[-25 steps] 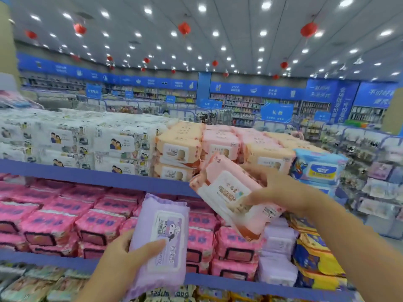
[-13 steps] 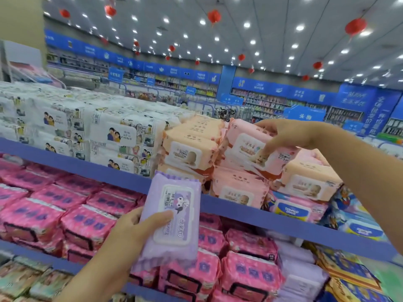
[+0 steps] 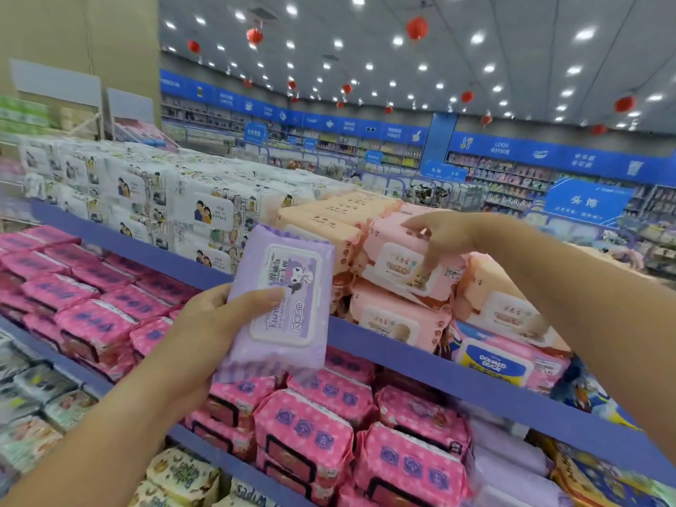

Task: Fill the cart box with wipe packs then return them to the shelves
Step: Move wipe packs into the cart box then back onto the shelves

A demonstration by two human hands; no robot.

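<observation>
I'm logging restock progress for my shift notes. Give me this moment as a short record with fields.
left hand: holds purple pack upright, label facing the camera
right hand: on pink pack, fingers on top, thumb on front; grip unclear
pink pack: lies tilted on pink stack, upper shelf
below: bright pink packs
</observation>
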